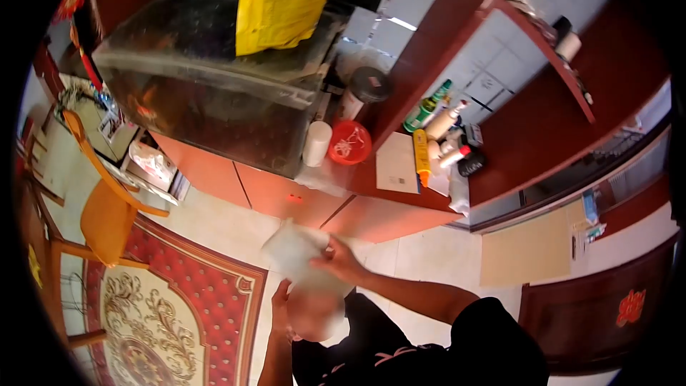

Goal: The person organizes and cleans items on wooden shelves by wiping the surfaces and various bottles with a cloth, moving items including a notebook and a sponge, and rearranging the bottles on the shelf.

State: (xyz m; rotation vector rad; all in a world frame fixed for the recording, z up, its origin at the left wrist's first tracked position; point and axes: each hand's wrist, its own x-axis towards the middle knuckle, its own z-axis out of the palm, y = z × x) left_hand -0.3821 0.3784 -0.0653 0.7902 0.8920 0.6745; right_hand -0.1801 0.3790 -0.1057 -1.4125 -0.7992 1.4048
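A pale, whitish sheet-like item, blurred at its edges, is held out in front of my black shirt. My right hand grips its right side between thumb and fingers. Lower and to the left, my left hand has its fingers bent against the edge of a blurred, skin-toned patch. What those fingers hold is too smeared to name. Both hands are in front of the orange-red cabinet front, below the counter.
On the counter are a dark glass-like case with a yellow bag, a white cup, a red container and several bottles. A wooden chair and patterned rug are at left; a dark red door is at right.
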